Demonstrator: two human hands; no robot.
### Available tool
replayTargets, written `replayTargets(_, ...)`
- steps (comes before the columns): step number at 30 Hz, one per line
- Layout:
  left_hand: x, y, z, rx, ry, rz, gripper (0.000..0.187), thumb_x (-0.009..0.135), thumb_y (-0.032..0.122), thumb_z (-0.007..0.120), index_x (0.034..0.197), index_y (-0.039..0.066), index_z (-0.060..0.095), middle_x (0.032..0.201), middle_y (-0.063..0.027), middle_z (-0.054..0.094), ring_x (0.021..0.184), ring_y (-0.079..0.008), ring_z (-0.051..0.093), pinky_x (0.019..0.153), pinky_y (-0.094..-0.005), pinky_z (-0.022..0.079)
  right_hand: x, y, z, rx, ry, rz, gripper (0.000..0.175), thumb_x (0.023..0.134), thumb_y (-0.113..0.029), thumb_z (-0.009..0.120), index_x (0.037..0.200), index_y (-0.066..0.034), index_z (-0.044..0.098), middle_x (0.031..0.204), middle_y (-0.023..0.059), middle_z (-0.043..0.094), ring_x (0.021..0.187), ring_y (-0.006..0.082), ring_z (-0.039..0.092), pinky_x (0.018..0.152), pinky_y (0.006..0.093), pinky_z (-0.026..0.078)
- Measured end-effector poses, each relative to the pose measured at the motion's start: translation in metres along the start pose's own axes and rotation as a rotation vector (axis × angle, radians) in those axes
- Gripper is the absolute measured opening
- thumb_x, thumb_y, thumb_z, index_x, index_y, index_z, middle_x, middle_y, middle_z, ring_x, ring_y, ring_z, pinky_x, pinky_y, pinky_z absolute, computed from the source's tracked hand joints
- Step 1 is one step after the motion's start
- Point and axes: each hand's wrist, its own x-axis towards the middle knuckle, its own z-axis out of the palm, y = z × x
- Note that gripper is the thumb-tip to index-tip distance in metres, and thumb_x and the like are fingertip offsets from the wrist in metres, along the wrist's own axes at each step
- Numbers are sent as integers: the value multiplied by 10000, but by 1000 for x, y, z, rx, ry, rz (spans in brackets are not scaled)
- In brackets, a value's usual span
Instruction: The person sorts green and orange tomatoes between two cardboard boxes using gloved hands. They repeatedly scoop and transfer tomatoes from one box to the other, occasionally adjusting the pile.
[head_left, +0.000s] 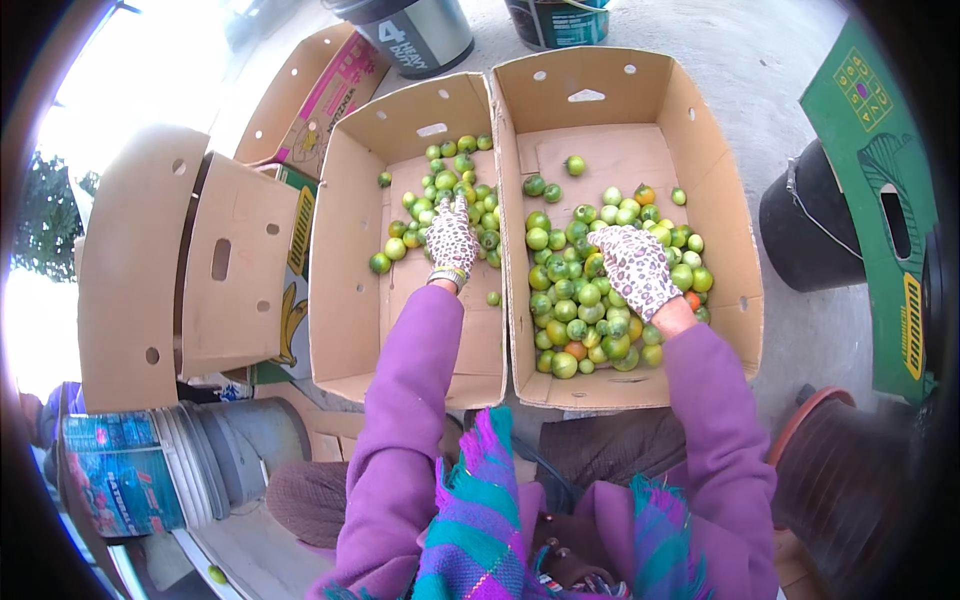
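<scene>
Two open cardboard boxes stand side by side before me, both holding small, mostly green tomatoes. In the left box (412, 315), my left hand (451, 234), in a spotted glove with a watch at the wrist, reaches onto the loose tomatoes (445, 180), fingers pointing away from me. My right hand (636, 266), gloved alike, rests with bent fingers on the denser pile of tomatoes (589, 294) in the right box (705, 165). A few there are orange or red. What lies under either hand's fingers is hidden, so I cannot tell if they hold a tomato.
Beyond the boxes stand two buckets (420, 37). A black bucket (806, 225) and a green carton (862, 112) are at the right, a brown tub (840, 465) at lower right. Cardboard boxes (240, 262) stand at the left, above lying buckets (187, 465). One green tomato (217, 574) lies at lower left.
</scene>
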Motion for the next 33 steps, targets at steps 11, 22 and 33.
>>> replayTargets(11, 3, 8, -5, -42, -8, 71, 620, 685, 66, 740, 1276, 79, 554, 1273, -203, 564, 1128, -357, 565, 938, -440, 468, 1, 4, 7, -31, 113, -46, 212, 797, -50, 561, 959, -111, 684, 857, 121, 658, 827, 295, 653, 732, 437, 517)
replayTargets(22, -61, 132, -136, -1370, -168, -61, 486, 835, 42, 705, 1287, -22, 538, 1121, -114, 633, 925, -172, 647, 788, -277, 560, -1, -47, -37, 367, 375, -132, 693, 795, -204, 699, 1425, -78, 438, 1309, 137, 582, 1123, 271, 598, 948, 396, 471)
replayTargets(33, -42, 91, -142, -1447, 175, -60, 435, 908, 28, 612, 1323, -44, 499, 1205, -132, 607, 1051, -171, 607, 857, -297, 553, -5, 14, -12, -79, 174, 135, 499, 828, -204, 629, 1310, -96, 557, 1286, 139, 588, 1199, 296, 544, 994, 431, 432)
